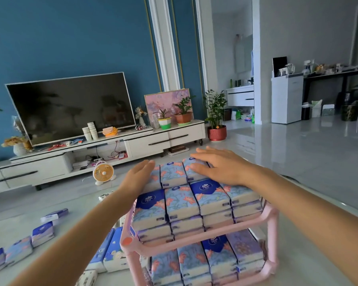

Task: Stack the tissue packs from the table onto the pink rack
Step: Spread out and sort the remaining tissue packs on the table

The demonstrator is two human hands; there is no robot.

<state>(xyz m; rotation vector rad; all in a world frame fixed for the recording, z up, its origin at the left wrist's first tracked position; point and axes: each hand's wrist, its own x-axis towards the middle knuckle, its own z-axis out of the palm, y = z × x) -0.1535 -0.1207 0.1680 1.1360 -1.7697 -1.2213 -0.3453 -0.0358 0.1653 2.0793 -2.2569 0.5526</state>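
Observation:
The pink rack [274, 218] stands on the table in front of me, its two tiers filled with several blue floral tissue packs. The far top row of packs [173, 173] lies between my hands. My left hand [140, 176] presses flat against the left side of that row, fingers straight. My right hand [217, 166] lies flat on the top right pack, fingers spread. Loose tissue packs [42, 234] lie on the table at the left.
More packs [114, 250] stand against the rack's left foot, and several others trail toward the table's left edge. Beyond the table are a small orange fan [103, 172] on the floor, a TV cabinet [149, 141] and a potted plant [216, 133].

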